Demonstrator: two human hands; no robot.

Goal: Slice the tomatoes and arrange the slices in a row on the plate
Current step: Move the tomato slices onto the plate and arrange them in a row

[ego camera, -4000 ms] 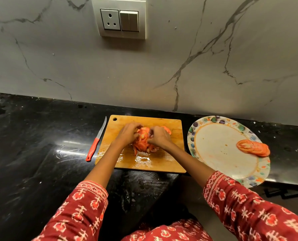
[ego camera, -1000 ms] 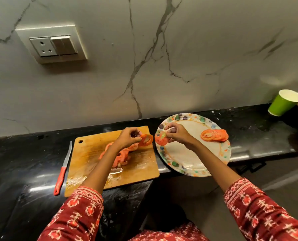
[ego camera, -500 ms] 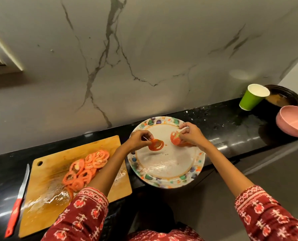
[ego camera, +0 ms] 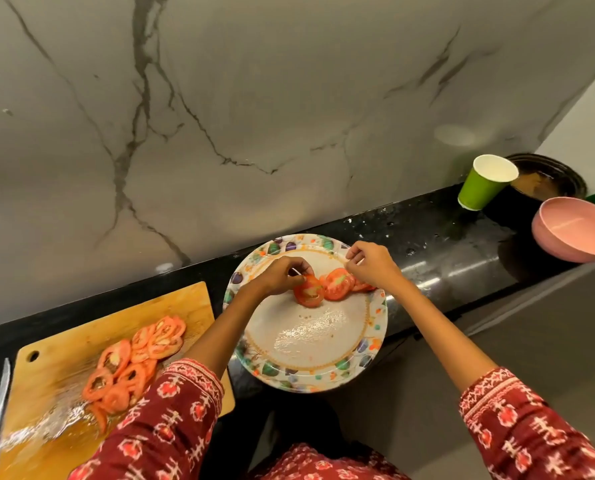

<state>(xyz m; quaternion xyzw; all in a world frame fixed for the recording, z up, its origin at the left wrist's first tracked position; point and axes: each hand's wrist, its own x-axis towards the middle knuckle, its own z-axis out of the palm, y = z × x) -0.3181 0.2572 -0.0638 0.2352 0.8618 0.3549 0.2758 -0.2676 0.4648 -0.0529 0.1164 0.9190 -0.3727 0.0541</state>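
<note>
Laying a wet red tomato slice (ego camera: 309,291) on the round patterned plate (ego camera: 375,344), her left hand (ego camera: 282,276) pinches its edge. Her right hand (ego camera: 370,263), fingers loosely curled, holds nothing. Limp, slippery slices want a light rim grip. More wait left of the plate.

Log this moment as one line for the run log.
left hand: placing tomato slice on plate | right hand: above slice row, holding nothing | more slices on cutting board

Wet wooden cutting board (ego camera: 64,358), glossy patterned plate (ego camera: 310,372), polished black stone counter (ego camera: 438,237)
</note>
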